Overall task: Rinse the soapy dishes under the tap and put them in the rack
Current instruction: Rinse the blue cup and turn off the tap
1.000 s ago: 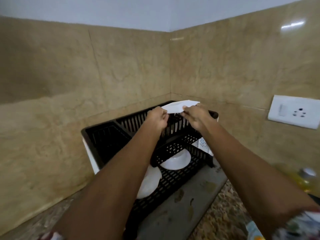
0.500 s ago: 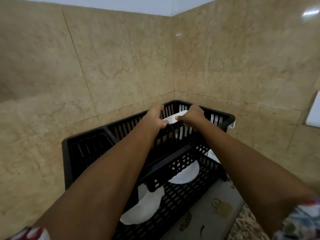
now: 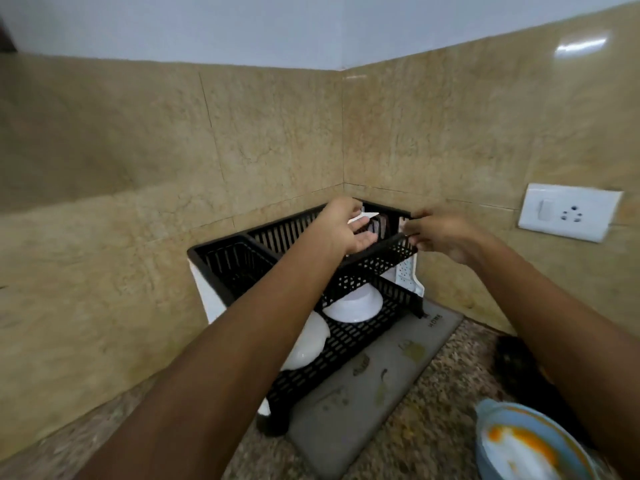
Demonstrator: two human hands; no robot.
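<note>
A: What's hard to make out?
B: The plate [image 3: 364, 218]. Only a white sliver shows in the upper tier of the rack [image 3: 249, 251], at its far right end, between the two hands. The left forearm covers the tier's middle and part of the lower tier, and the whole frame is motion-blurred.

A: And the hands?
B: The left hand [image 3: 346, 230] is over the upper tier, its fingers [image 3: 363, 227] relaxed and spread, thumb up by the plate's edge. I cannot tell whether it touches the plate. The right hand [image 3: 445, 237] is at the rack's right end, its fingers loosely curled, holding nothing I can see.

A: Anything else?
B: Two white bowls [image 3: 353, 303] lie upside down on the lower tier. The rack stands on a grey mat [image 3: 381, 375] on the surface. A blue bowl [image 3: 519, 441] is cut off at the bottom right, and a wall socket [image 3: 568, 212] sits to the right.

A: What differs from half a second ago?
B: Then both hands pinched the plate above the tier. Now they have let go and the plate is slotted in.
</note>
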